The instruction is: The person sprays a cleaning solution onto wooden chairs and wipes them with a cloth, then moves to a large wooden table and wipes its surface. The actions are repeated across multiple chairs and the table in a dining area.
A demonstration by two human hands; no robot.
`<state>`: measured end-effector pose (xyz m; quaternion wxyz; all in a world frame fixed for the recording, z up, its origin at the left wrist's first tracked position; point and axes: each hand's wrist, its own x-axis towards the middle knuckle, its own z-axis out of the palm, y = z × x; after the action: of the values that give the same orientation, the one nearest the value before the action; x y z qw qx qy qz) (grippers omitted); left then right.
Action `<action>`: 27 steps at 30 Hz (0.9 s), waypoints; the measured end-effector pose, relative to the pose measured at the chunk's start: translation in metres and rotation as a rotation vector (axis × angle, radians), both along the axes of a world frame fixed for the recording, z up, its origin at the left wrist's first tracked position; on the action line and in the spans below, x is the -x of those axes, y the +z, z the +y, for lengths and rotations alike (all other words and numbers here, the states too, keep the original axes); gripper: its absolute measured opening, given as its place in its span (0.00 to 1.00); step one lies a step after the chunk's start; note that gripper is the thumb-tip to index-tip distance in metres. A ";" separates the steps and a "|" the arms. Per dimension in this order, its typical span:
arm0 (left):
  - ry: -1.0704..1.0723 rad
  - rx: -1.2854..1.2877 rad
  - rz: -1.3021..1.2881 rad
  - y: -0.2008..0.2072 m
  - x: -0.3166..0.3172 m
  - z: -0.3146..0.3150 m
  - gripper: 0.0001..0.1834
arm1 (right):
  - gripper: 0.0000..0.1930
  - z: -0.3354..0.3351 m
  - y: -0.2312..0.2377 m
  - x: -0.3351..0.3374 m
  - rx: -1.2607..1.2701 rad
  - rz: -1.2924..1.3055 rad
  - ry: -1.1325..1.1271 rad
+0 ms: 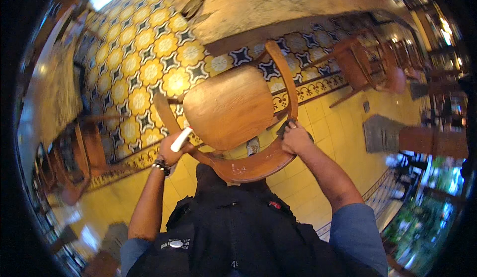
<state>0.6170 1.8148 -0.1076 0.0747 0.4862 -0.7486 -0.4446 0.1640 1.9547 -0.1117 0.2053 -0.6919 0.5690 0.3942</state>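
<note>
In front of me stands a wooden armchair (pixel 228 109) with a rounded seat and a curved backrest rail (pixel 251 169) nearest my body. My left hand (pixel 170 148) is closed at the left bend of the rail, with a narrow white object (pixel 182 139) sticking up from it; its kind is not clear. On the right bend, my right hand (pixel 297 138) is closed over a dark cloth (pixel 284 128) pressed against the wood. Pale scuffs or wet marks show on the rail. The fingertips of both hands are partly hidden.
A large wooden table (pixel 298 3) lies beyond the chair, another tabletop (pixel 57 93) at the left. More wooden chairs stand at the left (pixel 89 147) and right (pixel 353 65). Patterned tiles (pixel 144 63) meet plain yellow tiles (pixel 318 123) underfoot. My shoe (pixel 253 146) shows below the seat.
</note>
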 end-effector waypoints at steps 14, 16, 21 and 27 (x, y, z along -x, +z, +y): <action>1.073 -0.363 0.307 -0.012 -0.016 0.216 0.34 | 0.26 -0.036 -0.093 -0.006 -0.532 -0.325 0.140; 1.179 -0.349 0.299 -0.021 -0.012 0.230 0.37 | 0.25 -0.053 -0.100 0.042 -0.404 -0.044 0.265; 1.380 -0.235 0.300 -0.054 -0.010 0.260 0.34 | 0.28 -0.014 -0.089 -0.048 -0.619 -0.985 -0.240; 1.308 -0.350 0.091 -0.077 -0.020 0.278 0.35 | 0.24 -0.043 -0.102 -0.235 -0.217 -1.495 0.074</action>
<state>0.6367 2.0928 -0.1845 0.2800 0.8247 -0.2132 -0.4427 0.3990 1.9113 -0.2133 0.5903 -0.7694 0.2127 -0.1195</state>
